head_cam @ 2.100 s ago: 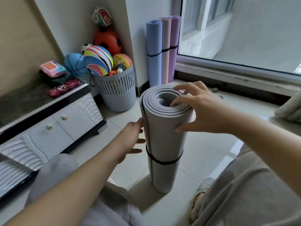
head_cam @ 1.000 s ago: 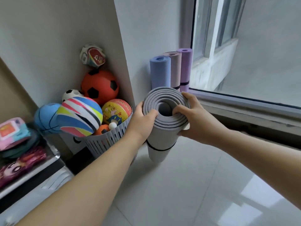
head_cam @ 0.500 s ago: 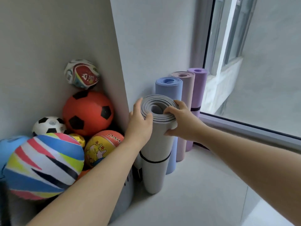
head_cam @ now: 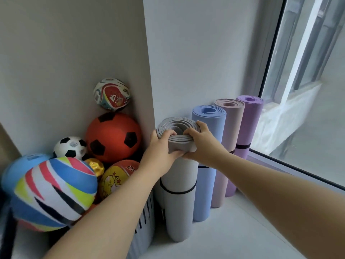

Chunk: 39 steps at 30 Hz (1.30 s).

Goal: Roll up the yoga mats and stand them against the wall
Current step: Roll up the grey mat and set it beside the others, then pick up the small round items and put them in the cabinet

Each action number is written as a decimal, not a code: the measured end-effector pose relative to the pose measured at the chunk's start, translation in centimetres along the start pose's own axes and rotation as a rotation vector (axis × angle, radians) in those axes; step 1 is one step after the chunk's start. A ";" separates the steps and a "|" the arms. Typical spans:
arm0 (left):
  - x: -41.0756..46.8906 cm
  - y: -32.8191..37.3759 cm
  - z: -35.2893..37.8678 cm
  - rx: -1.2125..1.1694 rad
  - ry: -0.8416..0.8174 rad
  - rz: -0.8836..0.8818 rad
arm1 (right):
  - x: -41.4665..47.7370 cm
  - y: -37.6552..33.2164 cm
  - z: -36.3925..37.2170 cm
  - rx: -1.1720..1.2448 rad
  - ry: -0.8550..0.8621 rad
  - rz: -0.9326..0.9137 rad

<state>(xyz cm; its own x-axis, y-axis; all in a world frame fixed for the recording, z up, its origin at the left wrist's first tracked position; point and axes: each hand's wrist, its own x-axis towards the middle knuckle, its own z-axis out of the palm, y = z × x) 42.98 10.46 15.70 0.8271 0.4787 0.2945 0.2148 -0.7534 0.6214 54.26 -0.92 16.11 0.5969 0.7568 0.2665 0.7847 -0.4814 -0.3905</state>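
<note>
white wall (head_cam: 196, 53) beside window (head_cam: 308, 81). grey mat (head_cam: 179, 202) upright on floor (head_cam: 233, 236), at wall corner, touching blue mat (head_cam: 207, 174). left hand (head_cam: 160, 148) and right hand (head_cam: 203, 144) clamped on its top rim. basket (head_cam: 143, 230) of balls just left.

Both hands (head_cam: 186, 146) gripping grey mat (head_cam: 179, 202)

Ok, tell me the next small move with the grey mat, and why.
Probably tip the grey mat's top back until it rests on the wall, then let go. Both the left hand and right hand grip its top rim, its base sits on the floor beside the blue mat, and it appears upright.
</note>
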 end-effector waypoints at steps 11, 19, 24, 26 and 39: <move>5.0 -0.6 2.7 0.309 0.136 -0.041 | 3.5 1.9 2.0 -0.138 0.084 0.051; 3.1 0.2 3.3 0.335 0.139 -0.083 | 2.3 1.6 1.5 -0.003 0.020 0.049; -0.6 0.1 5.4 0.300 0.410 0.246 | -3.0 2.9 4.0 0.174 0.293 0.065; -2.5 -0.2 8.0 0.192 0.509 0.414 | -6.4 5.1 6.5 0.169 0.247 0.093; -11.0 6.7 38.7 -0.040 -0.571 0.229 | -30.7 33.0 11.4 -0.039 -0.474 0.813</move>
<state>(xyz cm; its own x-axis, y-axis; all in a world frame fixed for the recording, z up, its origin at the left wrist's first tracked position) 55.37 -17.32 -11.46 0.9998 -0.0181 -0.0050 -0.0111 -0.7859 0.6182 59.89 -34.98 -15.02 0.8404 0.2790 -0.4646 0.1673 -0.9490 -0.2673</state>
